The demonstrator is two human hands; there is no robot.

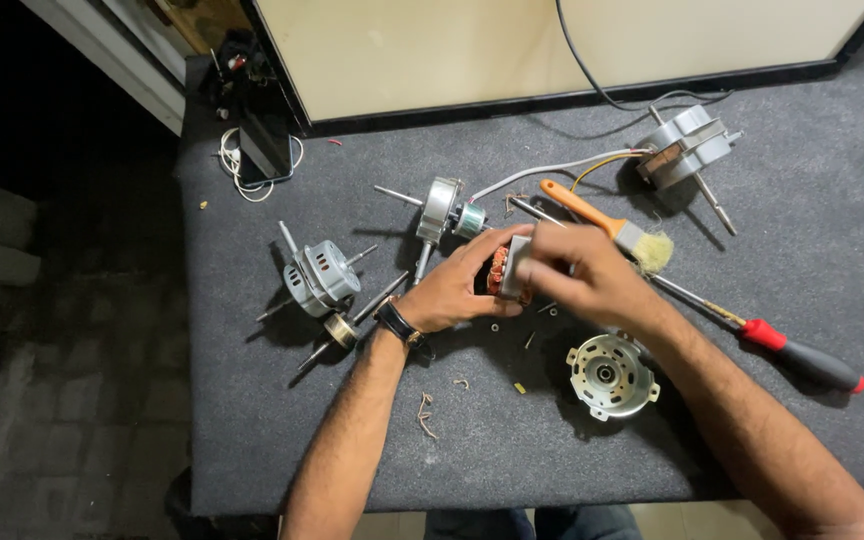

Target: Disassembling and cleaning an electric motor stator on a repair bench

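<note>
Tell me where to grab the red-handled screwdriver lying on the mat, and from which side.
Take the screwdriver by its thick red and black handle, coming from above at the right end. It lies flat on the grey mat with bare mat around the handle, while its thin shaft runs under the right hand toward the brush.

We see a bench (282, 440) covered in dark grey felt. On it lie a grey motor (320, 278) at the left, a rotor on its shaft (442, 212), a second motor with wires (687, 148) at the far right, an orange-handled brush (607, 225), a red-and-black screwdriver (797, 357), a round metal end cover (609, 375) and scattered small screws (530, 340).
</note>
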